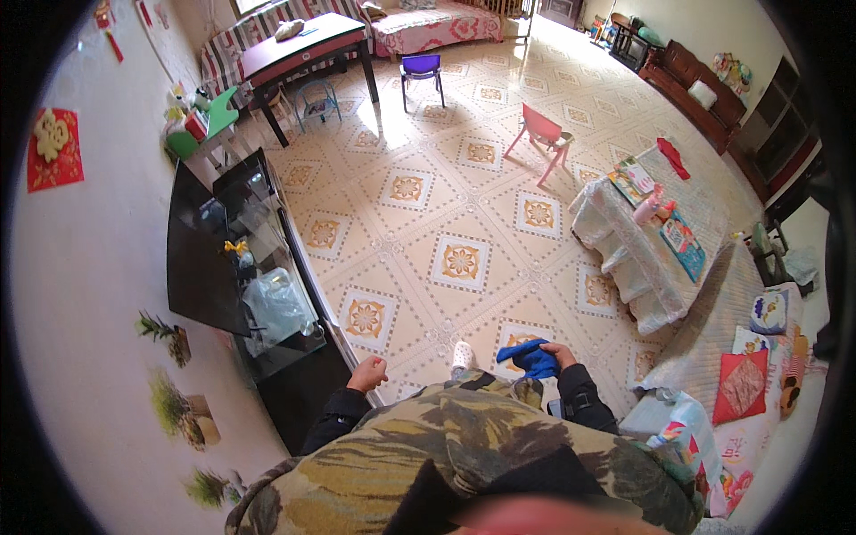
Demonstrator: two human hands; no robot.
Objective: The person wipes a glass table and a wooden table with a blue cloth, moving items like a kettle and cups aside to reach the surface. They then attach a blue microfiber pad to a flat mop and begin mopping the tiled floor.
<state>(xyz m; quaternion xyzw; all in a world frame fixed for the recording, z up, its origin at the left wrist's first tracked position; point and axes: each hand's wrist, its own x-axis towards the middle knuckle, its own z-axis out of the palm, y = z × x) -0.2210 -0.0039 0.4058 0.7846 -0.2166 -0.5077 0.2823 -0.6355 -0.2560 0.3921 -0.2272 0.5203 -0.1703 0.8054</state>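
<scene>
A blue cloth [530,359] hangs from my right hand [560,354], gripped over the tiled floor [461,262], in front of the camouflage garment I wear. My left hand [368,373] has its fingers curled, with nothing visible in it, close to the edge of a black glass-topped TV stand [294,408]. On that stand are a dark flat television [200,254], a clear plastic bag [275,301] and a small yellow ornament [235,247]. A white clog [463,354] shows on one foot between my hands.
To the right, a covered table [608,247] holds books and a pink toy, beside a sofa with a red cushion [739,388]. Ahead stand a pink chair [543,127], a purple chair [421,67] and a dark-legged table [304,50]. A green children's desk [217,117] is by the left wall.
</scene>
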